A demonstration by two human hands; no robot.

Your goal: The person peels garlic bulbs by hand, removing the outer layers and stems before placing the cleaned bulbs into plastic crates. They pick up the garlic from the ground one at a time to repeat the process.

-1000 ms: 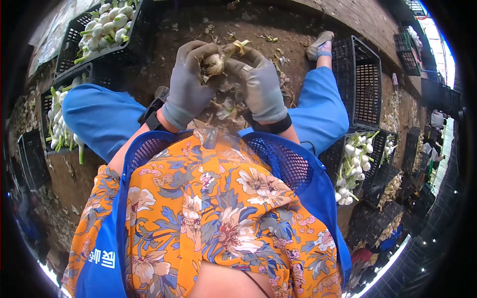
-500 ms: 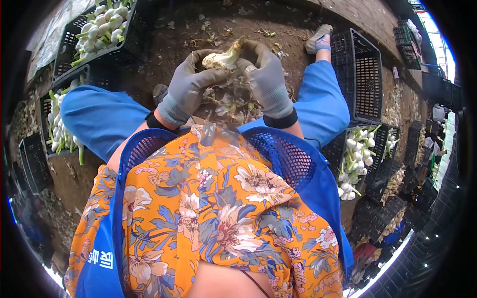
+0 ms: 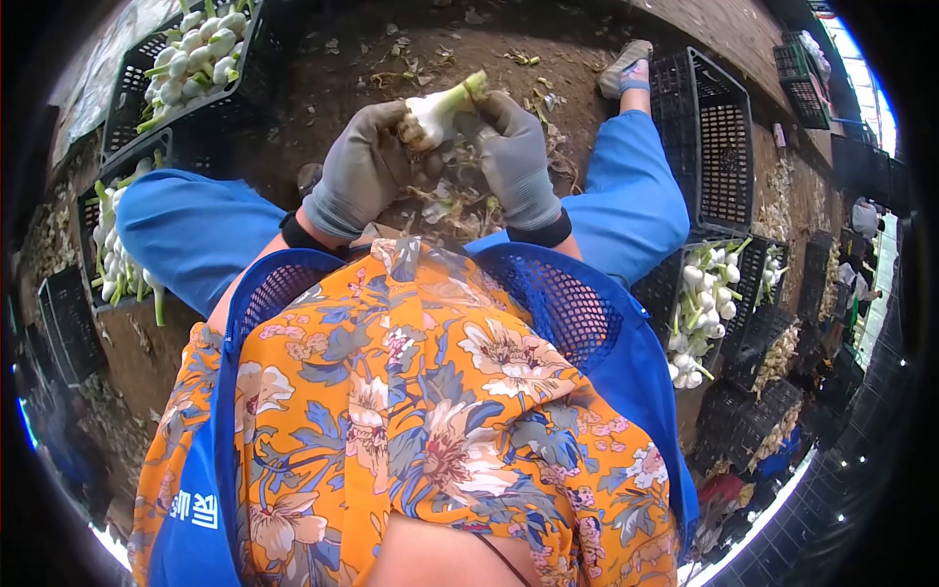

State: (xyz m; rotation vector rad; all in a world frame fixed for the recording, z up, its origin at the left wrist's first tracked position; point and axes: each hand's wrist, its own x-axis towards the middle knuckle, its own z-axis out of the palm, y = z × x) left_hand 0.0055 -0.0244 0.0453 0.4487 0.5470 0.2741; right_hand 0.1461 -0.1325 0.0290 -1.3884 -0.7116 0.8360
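Between my two gloved hands is a garlic bulb (image 3: 430,117), white, with brown roots at its lower left end and a pale green cut stem pointing to the upper right. My left hand (image 3: 367,161) grips the root end, fingers curled against it. The fingers of my right hand (image 3: 511,147) pinch the stem side. Both gloves are grey and dirty at the fingers. Loose peeled skins (image 3: 440,201) lie on the ground under the hands.
Black crates of garlic stand at the upper left (image 3: 245,88), left (image 3: 90,230) and right (image 3: 665,293). An upright black crate (image 3: 696,147) is beside my right foot (image 3: 626,70). More crates (image 3: 804,88) line the far right.
The bulb looks cleaner and whiter, with its roots and green stem now showing. Both hands have shifted slightly, and the brownish outer skin around the stem is mostly gone.
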